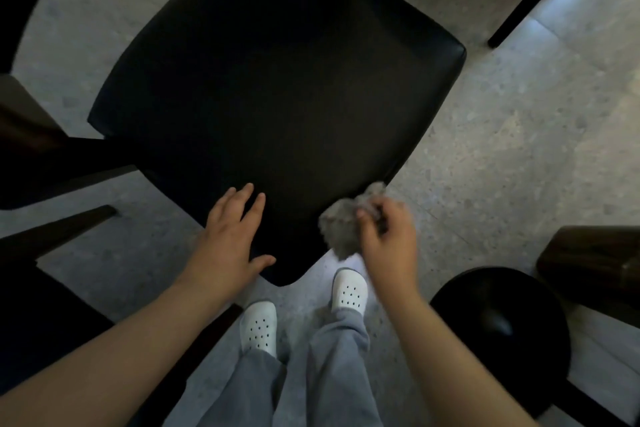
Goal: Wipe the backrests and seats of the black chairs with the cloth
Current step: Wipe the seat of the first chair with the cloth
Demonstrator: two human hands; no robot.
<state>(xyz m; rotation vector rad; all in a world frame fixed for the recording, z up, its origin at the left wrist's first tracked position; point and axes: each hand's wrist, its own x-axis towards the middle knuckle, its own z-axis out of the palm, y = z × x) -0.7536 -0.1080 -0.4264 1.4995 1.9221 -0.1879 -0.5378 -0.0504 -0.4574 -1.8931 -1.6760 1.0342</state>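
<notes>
Left hand lies flat on the near corner of the black chair seat, fingers straight, holding nothing. Right hand curls round a bunched grey cloth at the seat edge, just right of the left hand. Judgement: seat wipe in hand. Best to spread the cloth flatter, press down and sweep away from the hands in overlapping passes, with the left hand steadying. No backrest can be made out. The frame is dark and the right hand blurred, so cloth-to-seat contact is unclear.
</notes>
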